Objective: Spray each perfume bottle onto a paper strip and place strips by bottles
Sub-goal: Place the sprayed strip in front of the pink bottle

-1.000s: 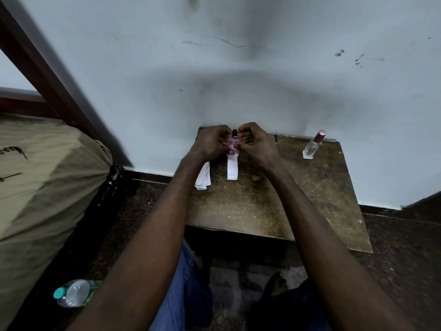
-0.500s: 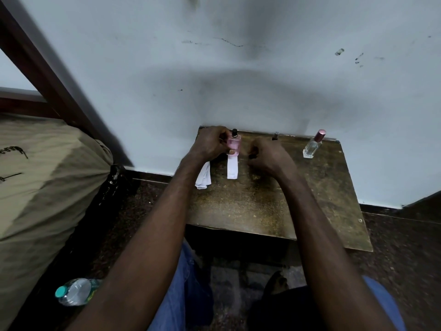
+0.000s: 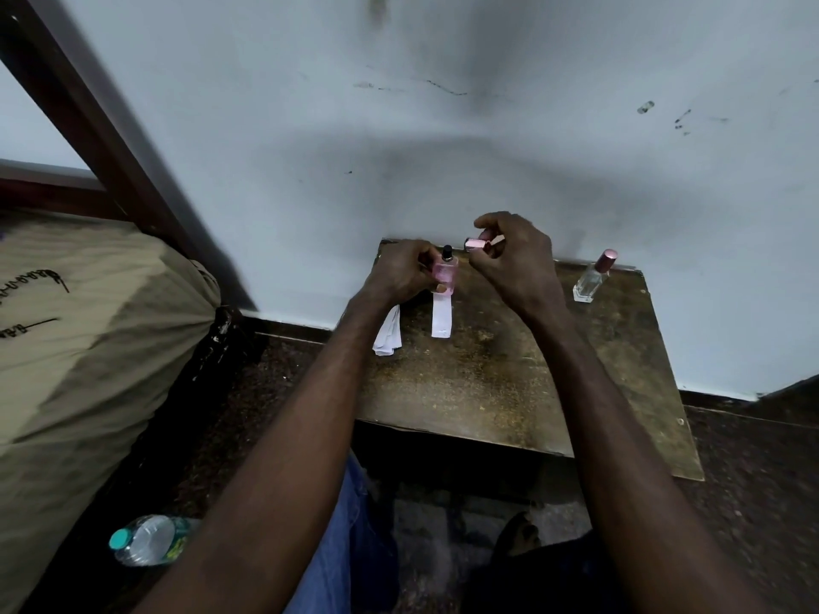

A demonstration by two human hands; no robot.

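Uncapping is judged to be the step in hand. The pink perfume bottle (image 3: 444, 275) is gripped upright by the left hand (image 3: 399, 272) at the far edge of the wooden table (image 3: 509, 383), at about 12 o'clock from the person, and its black spray nozzle (image 3: 447, 250) is exposed. The pink cap (image 3: 475, 243) is pinched by the curled fingers of the right hand (image 3: 514, 259), just at 1 o'clock of the nozzle and apart from it.

A white paper strip (image 3: 442, 315) is laid flat at 6 o'clock of this bottle; whether it is touched by the bottle's base cannot be told. A small pile of spare strips (image 3: 388, 333) is partly hidden under the left wrist, at 7 o'clock. A clear glass bottle (image 3: 590, 279), with its cap on, is placed well apart at 3 o'clock, and no strip is seen beside it.

For the next move, the nozzle probably has to be aimed at the strip and pressed down, while the cap is kept aside.

No brand or label can be read on either bottle. Dark writing is seen on the beige sack (image 3: 88, 347) at 9 o'clock, but it is too bent and cut off to be read. The label of the water bottle (image 3: 144, 540) on the floor is also not legible.
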